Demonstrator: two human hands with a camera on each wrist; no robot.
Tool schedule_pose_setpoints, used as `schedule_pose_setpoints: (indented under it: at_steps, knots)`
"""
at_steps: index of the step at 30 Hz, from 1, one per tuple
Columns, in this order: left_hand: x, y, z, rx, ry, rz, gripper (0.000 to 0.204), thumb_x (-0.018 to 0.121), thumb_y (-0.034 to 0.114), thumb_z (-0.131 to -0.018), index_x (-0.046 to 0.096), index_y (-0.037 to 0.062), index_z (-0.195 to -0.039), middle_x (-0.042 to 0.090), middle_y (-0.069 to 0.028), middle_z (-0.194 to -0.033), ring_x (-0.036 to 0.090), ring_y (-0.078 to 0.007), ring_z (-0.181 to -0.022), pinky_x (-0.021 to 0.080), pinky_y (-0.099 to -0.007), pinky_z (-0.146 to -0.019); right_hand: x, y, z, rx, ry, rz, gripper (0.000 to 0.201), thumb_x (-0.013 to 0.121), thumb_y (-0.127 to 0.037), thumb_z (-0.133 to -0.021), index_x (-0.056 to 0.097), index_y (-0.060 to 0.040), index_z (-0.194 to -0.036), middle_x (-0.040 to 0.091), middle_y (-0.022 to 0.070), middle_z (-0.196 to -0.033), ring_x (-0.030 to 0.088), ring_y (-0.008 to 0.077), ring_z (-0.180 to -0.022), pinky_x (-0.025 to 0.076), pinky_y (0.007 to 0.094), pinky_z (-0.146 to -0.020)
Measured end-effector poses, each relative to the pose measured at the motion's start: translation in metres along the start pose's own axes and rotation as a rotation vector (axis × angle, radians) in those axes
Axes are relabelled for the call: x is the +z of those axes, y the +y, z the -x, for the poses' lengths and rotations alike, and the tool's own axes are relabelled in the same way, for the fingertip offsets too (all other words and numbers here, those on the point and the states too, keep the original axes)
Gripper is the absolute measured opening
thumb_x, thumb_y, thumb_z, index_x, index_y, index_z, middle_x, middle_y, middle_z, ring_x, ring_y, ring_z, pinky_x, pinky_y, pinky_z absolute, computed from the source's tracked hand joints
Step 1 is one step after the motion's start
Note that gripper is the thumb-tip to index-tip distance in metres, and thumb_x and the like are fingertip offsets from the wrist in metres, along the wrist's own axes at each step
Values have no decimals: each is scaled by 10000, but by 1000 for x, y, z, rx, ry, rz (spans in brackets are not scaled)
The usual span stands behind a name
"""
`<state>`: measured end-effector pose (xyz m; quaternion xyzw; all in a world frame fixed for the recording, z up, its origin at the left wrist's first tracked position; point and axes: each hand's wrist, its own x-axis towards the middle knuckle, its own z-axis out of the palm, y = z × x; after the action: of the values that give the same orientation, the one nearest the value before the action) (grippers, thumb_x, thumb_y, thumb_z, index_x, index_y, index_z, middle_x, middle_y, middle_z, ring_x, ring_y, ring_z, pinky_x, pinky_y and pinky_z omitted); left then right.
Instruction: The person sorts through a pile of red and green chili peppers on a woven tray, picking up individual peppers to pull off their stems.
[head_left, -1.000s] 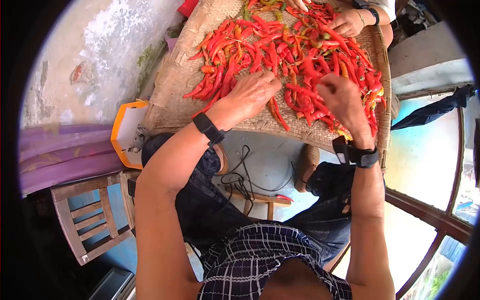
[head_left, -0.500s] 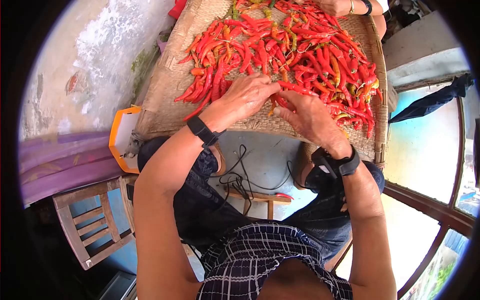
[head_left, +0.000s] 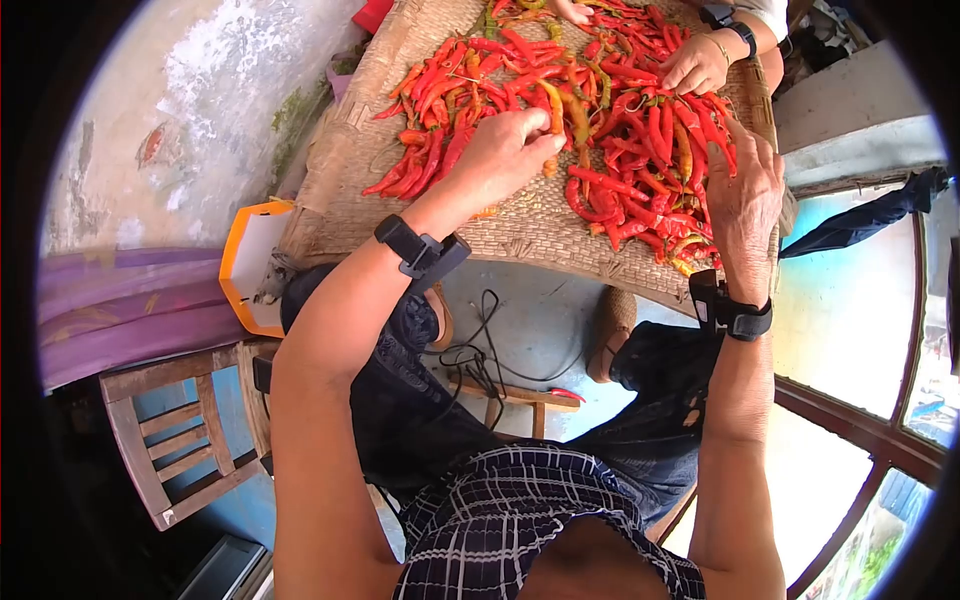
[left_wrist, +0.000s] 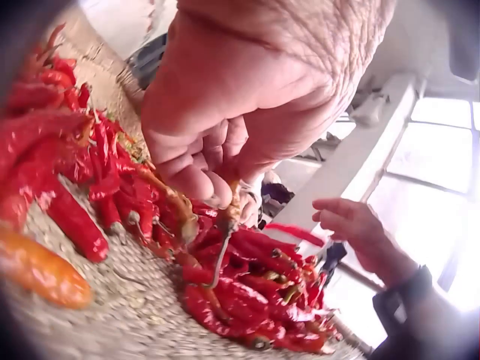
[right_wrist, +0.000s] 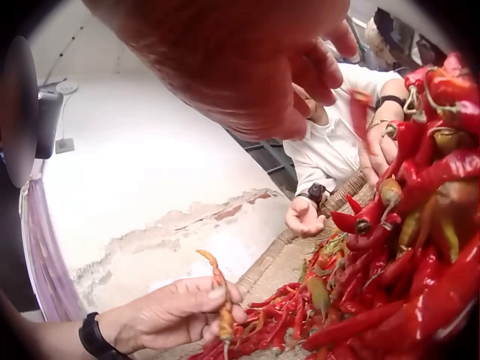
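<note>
My left hand pinches a yellow-orange chili pepper between thumb and fingers. In the right wrist view this wrinkled chili stands upright in the fingers; its stem hangs down in the left wrist view. Over the right side of the heap, my right hand has loosely extended fingers. Just below its fingertips a blurred red chili hangs in the air, apart from the fingers. Red chilies are heaped between my hands, with a smaller spread left of my left hand.
A woven bamboo tray bears the chilies. Across it, another person's hand reaches into the heap. A plastered wall stands left, a window right. Below are a small wooden stool and black cables.
Half a second ago my hands met over a red chili. My right hand has since moved right to the heap, while my left picked up the yellow-orange chili. The other person's hands shifted.
</note>
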<state>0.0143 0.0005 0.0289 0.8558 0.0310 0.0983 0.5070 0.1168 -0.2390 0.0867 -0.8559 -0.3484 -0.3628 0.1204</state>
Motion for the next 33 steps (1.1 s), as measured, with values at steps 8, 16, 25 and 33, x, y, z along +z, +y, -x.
schedule_pose_setpoints:
  at_steps: [8,16,25,33]
  knots:
    - [18,12,13,-214,-201,647,246,577,242,-913,594,24,-1026,612,-30,-844,583,-79,-727,503,-223,-662,5,-75,22,316,-654,-926,254,640,-178,-853,613,35,-989,651,156,-775,642,229,-706,501,333,-654]
    - [-22,-9,11,242,-85,-565,157,567,119,-820,600,24,-941,640,-89,-874,617,-275,-796,489,-358,-688,15,-41,9,590,-806,-1178,203,550,-173,-912,618,15,-942,630,27,-708,542,88,-587,422,222,-524]
    - [-7,-32,10,131,-208,-1031,126,535,41,-773,613,36,-872,594,-117,-896,555,-298,-947,491,-393,-755,27,13,12,1262,-136,-2319,401,558,-345,-914,540,22,-1075,636,89,-874,535,115,-693,458,224,-617]
    - [9,5,14,483,-40,-686,188,567,14,-725,519,57,-901,556,-81,-779,525,-271,-856,419,-404,-748,19,-64,25,300,-597,-1027,339,638,-216,-863,573,26,-1091,649,144,-885,627,224,-766,499,327,-670]
